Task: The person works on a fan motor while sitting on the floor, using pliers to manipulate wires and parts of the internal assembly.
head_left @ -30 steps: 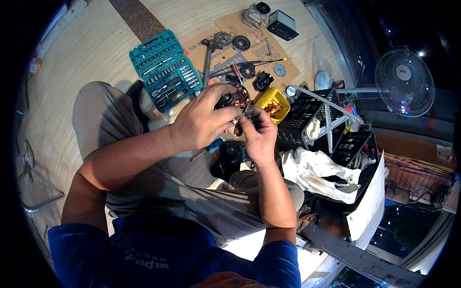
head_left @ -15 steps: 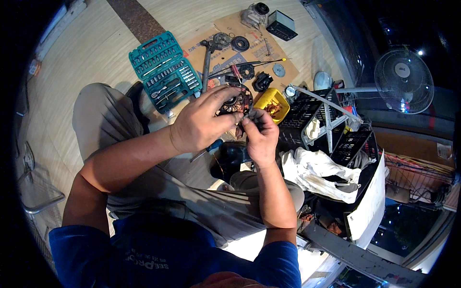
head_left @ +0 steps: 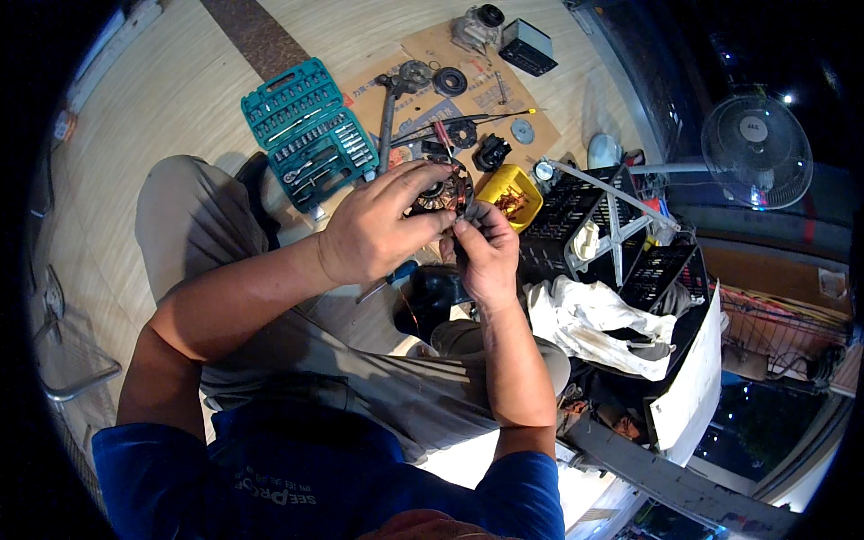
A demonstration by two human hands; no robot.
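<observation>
My left hand (head_left: 380,220) grips a dark round motor part with copper windings (head_left: 441,196), fingers over its far edge and thumb on the near side. At its right edge my right hand (head_left: 488,247) is closed in a pinch, thumb against fingers, close to the left thumb. What sits between those right fingertips is too small and too covered to make out. Just beyond the part, a red-handled tool (head_left: 442,135) and a black ring-shaped piece (head_left: 463,135) lie on the cardboard. Right of the hands stands a yellow container (head_left: 531,209) with copper-coloured pieces in it.
A green socket set case (head_left: 310,135) lies open at the left, beside a hammer (head_left: 387,121). Cardboard (head_left: 537,117) bears several metal parts. Black crates (head_left: 562,207), a white cloth (head_left: 589,328) and a fan (head_left: 758,153) stand to the right.
My right hand and wrist have shifted very slightly to the left at the part's edge. The left hand and the part look unmoved.
</observation>
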